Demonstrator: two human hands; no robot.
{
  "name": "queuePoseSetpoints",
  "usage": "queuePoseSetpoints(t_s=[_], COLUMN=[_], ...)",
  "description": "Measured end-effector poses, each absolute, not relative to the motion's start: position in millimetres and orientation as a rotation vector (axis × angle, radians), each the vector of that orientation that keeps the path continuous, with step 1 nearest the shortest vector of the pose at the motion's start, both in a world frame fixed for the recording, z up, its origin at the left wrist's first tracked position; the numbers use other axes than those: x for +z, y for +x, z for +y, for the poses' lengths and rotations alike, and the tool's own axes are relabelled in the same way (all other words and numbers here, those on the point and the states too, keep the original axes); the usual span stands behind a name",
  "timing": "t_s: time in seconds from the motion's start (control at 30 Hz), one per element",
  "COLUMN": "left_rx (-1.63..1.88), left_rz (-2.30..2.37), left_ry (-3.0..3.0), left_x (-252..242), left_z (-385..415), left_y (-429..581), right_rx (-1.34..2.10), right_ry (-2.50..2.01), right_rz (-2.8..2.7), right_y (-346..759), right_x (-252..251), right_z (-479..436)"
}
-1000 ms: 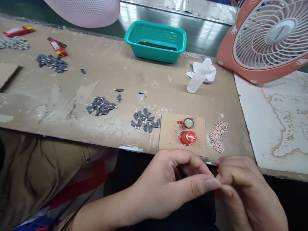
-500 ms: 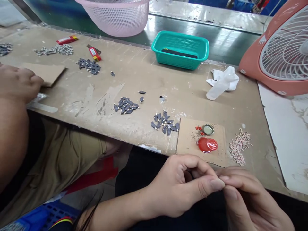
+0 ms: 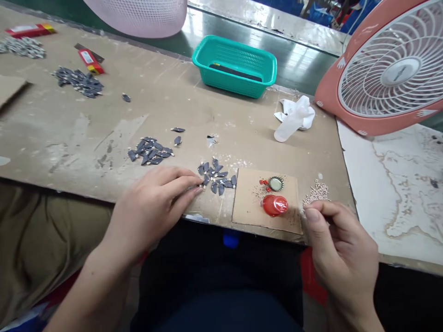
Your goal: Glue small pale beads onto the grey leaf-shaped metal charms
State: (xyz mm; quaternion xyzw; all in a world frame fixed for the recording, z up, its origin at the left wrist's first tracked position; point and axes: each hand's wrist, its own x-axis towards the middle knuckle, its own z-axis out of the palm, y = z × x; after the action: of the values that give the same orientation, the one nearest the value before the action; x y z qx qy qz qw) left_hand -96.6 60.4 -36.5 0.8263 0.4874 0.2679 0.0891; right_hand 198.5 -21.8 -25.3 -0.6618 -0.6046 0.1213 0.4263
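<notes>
My left hand (image 3: 152,207) lies on the cardboard-covered bench (image 3: 65,115), its fingertips at the edge of a cluster of dark grey seed-shaped pieces (image 3: 216,177). My right hand (image 3: 341,244) hovers at the bench's front edge, thumb and forefinger pinched, with nothing visible between them. Its fingertips are near a small pile of pale pink grains (image 3: 316,192). A cardboard square (image 3: 251,203) beside them carries a red bottle cap (image 3: 275,205) and a crimped metal bottle cap (image 3: 276,183).
Further dark pieces (image 3: 148,151) lie left of the cluster. At the back stand a teal plastic basket (image 3: 234,67) and a crumpled white plastic sheet (image 3: 296,119). A salmon-coloured fan (image 3: 391,69) stands at the right, above a worn white board (image 3: 391,198).
My hands have come apart. The left moved left to the dark pieces, and the right moved slightly right. A co-worker's hand at the left edge has gone from view.
</notes>
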Motion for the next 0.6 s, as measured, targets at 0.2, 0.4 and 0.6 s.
queuePoseSetpoints(t_s=[0.2, 0.4, 0.6], left_rx=[0.670, 0.668, 0.767], left_rz=[1.429, 1.634, 1.598], left_ry=[2.451, 2.413, 2.366], left_x=[-34.2, -31.4, -36.5], left_z=[71.2, 76.5, 74.1], left_y=[-99.5, -91.7, -89.7], right_rx=[0.284, 0.291, 0.226], right_ry=[-1.678, -1.702, -1.706], right_rz=[-1.648, -1.667, -1.750], right_y=[196.6, 194.9, 195.4], right_x=[-22.0, -19.7, -17.0], right_z=[-12.4, -10.8, -10.0])
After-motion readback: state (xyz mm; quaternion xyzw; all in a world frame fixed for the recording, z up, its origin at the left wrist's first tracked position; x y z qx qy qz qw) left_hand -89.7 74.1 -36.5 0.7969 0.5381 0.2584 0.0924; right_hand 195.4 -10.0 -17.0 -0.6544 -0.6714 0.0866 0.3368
